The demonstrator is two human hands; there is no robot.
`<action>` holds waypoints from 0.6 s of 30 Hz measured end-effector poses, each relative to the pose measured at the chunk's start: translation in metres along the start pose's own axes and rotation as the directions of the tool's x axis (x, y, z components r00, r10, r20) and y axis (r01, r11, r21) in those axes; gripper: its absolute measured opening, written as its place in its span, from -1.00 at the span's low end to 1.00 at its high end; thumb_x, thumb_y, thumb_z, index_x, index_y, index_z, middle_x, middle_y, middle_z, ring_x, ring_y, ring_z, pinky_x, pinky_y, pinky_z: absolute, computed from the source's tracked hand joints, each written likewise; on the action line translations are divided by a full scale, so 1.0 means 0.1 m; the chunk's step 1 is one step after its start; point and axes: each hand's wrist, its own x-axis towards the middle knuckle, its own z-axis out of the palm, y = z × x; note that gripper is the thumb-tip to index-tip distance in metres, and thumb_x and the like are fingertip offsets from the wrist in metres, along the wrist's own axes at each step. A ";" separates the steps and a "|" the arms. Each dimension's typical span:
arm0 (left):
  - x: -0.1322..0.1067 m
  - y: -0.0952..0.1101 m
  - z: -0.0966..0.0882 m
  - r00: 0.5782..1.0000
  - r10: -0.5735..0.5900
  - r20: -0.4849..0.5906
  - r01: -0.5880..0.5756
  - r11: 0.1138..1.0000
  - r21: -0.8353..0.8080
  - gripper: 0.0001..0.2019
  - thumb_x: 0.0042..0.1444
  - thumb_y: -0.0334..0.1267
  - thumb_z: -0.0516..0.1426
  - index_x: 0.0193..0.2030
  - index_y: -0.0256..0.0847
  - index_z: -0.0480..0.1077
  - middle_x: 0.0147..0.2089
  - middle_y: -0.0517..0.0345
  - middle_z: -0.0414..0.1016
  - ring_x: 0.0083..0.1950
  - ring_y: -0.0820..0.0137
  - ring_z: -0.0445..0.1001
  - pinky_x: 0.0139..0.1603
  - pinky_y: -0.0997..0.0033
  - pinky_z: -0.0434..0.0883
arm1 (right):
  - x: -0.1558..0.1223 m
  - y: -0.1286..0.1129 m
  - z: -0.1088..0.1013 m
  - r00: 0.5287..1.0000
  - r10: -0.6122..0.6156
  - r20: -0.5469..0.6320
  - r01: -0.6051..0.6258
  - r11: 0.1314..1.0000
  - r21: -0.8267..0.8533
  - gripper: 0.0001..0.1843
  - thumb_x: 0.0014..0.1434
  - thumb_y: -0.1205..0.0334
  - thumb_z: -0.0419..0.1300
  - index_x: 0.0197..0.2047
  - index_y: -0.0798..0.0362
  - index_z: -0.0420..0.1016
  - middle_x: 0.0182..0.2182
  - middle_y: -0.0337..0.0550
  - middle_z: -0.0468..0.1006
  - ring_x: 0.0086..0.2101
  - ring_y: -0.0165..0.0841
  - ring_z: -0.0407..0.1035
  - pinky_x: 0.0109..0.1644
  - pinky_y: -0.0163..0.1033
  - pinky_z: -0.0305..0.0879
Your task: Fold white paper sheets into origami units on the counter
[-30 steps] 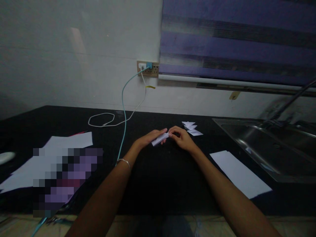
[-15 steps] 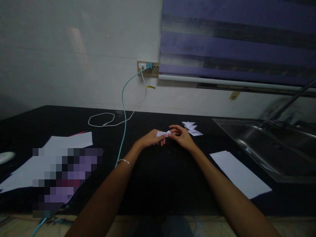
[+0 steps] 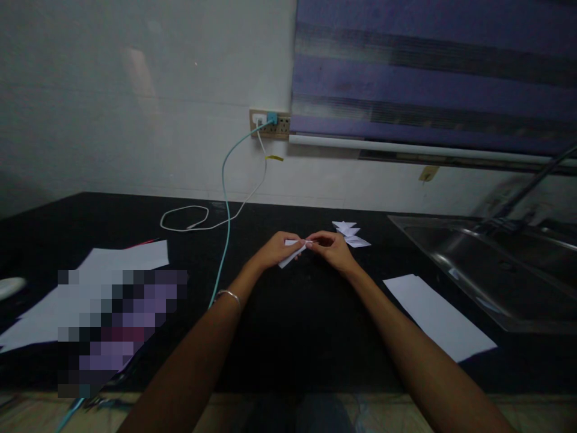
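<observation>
A small folded piece of white paper (image 3: 288, 257) is held between my two hands, over the black countertop (image 3: 306, 337). My left hand (image 3: 276, 249) is closed on its left part, thumb on top. With thumb and fingers pinched, my right hand (image 3: 332, 249) grips its right end. The thumbs nearly meet, and the fingers hide part of the paper's folds. Just behind my right hand lie several folded white paper pieces (image 3: 349, 233) with pointed ends, in a row. A silver bracelet (image 3: 229, 294) circles my left wrist.
White sheets (image 3: 126, 258) and a blurred-out purple item (image 3: 153, 307) lie at left. A stack of white paper (image 3: 439, 316) is by my right forearm, near the steel sink (image 3: 473, 258). A teal cable (image 3: 223, 168) and a white cable (image 3: 184, 230) run from the wall socket (image 3: 282, 125).
The folded paper has turned, and a longer strip of it now shows below my left fingers. My right fingers have closed down into a pinch, nearer to my left thumb.
</observation>
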 end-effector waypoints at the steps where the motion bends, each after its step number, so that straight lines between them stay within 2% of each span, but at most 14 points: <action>1: 0.00 -0.01 0.00 1.000 -0.002 0.003 0.002 1.000 -0.005 -0.59 0.14 0.05 0.06 -0.32 -0.31 0.48 -0.47 0.11 0.49 -0.51 0.48 0.39 -0.54 0.58 0.22 | 0.00 -0.01 0.00 1.000 -0.008 -0.006 0.008 1.000 -0.012 -0.74 -0.05 0.10 0.34 -0.30 0.06 0.58 -0.36 -0.13 0.59 -0.33 -0.29 0.45 -0.20 -0.19 0.34; 6: -0.01 -0.01 0.00 1.000 0.014 0.000 -0.014 1.000 0.007 -0.63 0.15 -0.01 0.07 -0.29 -0.31 0.49 -0.46 0.08 0.51 -0.48 0.47 0.42 -0.50 0.56 0.27 | -0.03 -0.07 0.00 1.000 -0.005 -0.017 0.005 1.000 -0.016 -0.71 -0.05 0.04 0.34 -0.29 0.05 0.59 -0.32 -0.11 0.60 -0.29 -0.27 0.45 -0.18 -0.18 0.34; 12: -0.04 0.03 -0.01 0.993 0.078 0.085 -0.083 0.995 0.055 -0.64 0.16 -0.04 0.06 -0.32 -0.32 0.51 -0.42 0.07 0.53 -0.47 0.47 0.41 -0.47 0.56 0.26 | -0.01 -0.05 -0.05 0.983 0.169 -0.068 -0.148 0.959 0.242 -0.71 -0.03 -0.01 0.32 -0.35 0.05 0.54 -0.37 -0.15 0.55 -0.35 -0.34 0.41 -0.32 -0.26 0.33; 15: -0.06 0.07 -0.02 0.991 0.078 0.107 -0.086 0.994 0.073 -0.63 0.16 -0.04 0.05 -0.32 -0.32 0.52 -0.43 0.06 0.53 -0.48 0.47 0.39 -0.48 0.55 0.24 | -0.01 -0.01 -0.07 0.962 0.272 0.000 -0.263 0.931 0.255 -0.73 -0.10 0.05 0.37 -0.39 0.04 0.52 -0.45 -0.22 0.50 -0.45 -0.40 0.36 -0.42 -0.31 0.27; 18: -0.06 0.08 -0.02 0.990 0.094 0.109 -0.104 0.991 0.089 -0.63 0.16 -0.05 0.04 -0.32 -0.32 0.52 -0.43 0.08 0.52 -0.45 0.45 0.40 -0.45 0.54 0.24 | -0.03 0.00 -0.08 0.952 0.278 0.127 -0.299 0.933 0.200 -0.74 -0.08 0.06 0.35 -0.41 0.07 0.52 -0.53 -0.24 0.45 -0.51 -0.44 0.31 -0.46 -0.34 0.22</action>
